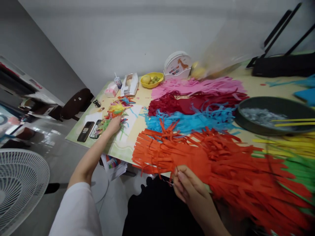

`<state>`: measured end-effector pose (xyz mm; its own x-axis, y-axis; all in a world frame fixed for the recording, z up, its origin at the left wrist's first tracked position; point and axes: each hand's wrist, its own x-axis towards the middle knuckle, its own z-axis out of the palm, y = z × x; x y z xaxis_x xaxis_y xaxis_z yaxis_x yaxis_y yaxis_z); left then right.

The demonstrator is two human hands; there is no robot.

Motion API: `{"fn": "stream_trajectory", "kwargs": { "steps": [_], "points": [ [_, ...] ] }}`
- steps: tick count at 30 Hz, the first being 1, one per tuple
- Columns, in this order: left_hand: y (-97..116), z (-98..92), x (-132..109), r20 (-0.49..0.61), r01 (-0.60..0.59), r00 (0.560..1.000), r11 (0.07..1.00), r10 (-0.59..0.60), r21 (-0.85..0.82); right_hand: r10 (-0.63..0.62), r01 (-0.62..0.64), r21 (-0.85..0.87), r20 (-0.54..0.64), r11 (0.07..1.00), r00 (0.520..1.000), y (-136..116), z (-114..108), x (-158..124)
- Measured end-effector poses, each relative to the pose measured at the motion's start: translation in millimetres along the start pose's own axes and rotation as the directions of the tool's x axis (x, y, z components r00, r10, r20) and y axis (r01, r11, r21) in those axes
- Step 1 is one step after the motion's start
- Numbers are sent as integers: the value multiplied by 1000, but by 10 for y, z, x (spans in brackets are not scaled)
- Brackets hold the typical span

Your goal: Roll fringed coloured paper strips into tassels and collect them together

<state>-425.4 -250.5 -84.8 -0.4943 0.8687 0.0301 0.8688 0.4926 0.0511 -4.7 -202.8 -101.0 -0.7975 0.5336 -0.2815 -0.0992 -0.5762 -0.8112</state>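
My left hand (114, 124) reaches far left across the table and rests on a small heap of mixed-colour paper strips (117, 110); its fingers curl into the heap and are partly hidden. My right hand (186, 186) is at the table's near edge, fingers pinched together on a thin orange paper strip (176, 170) at the edge of a big orange fringed paper pile (209, 154). Behind the orange pile lie blue fringed paper (189, 121), dark red fringed paper (189, 104) and pink fringed paper (197, 86).
Two phones (89, 130) lie left of the mixed heap. A dark round pan (270, 127) sits at right, with yellow strips (290, 144) and green strips (300, 170) near it. A yellow bowl of fruit (152, 79), a round tin (177, 65) and a milk carton (117, 82) stand at the back. A white fan (19, 186) stands on the floor at left.
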Motion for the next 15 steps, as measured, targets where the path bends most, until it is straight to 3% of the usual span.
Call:
{"fn": "stream_trajectory", "kwargs": {
  "steps": [4, 7, 11, 15],
  "points": [
    [-16, -6, -29, -98, 95, 989, 984, -111, -153, 5, -6, 8, 27, 1000, 1000, 2, 1, -5],
    [-59, -136, -117, -230, 131, 951, 941, -209, -311, -33, 33, -24, -6, 999, 999, -17, -48, -29],
    [-239, -498, -262, -391, 176, 815, 825, -428, -537, -132, 124, -118, -65, 985, 989, -46, -147, -28],
    [-380, -953, -414, -446, 169, 670, 707, -593, -687, -201, 185, -187, -71, 965, 977, -67, -169, 21]
  ]
}}
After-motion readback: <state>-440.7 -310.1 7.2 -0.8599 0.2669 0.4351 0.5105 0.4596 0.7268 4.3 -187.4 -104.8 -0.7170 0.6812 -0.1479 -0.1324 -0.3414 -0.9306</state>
